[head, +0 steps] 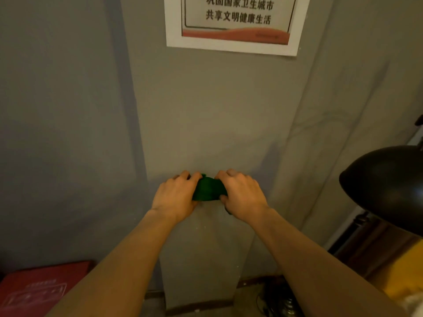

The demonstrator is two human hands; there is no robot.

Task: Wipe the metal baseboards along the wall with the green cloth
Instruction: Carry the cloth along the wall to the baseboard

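A bunched green cloth [208,188] is held between both hands in front of a grey wall pillar [206,110]. My left hand [176,195] grips its left end and my right hand [242,195] grips its right end, fingers curled over it. Most of the cloth is hidden inside the two fists. Far below, a dark baseboard [199,308] runs along the foot of the pillar, and a further stretch [256,281] follows the wall to the right. Both forearms reach up from the bottom of the view.
A white-bordered poster [235,24] with printed characters hangs high on the pillar. A black dome lamp shade [386,188] juts in at the right. A red box [39,291] sits at the lower left. Dark cables [272,300] lie on the floor at the lower right.
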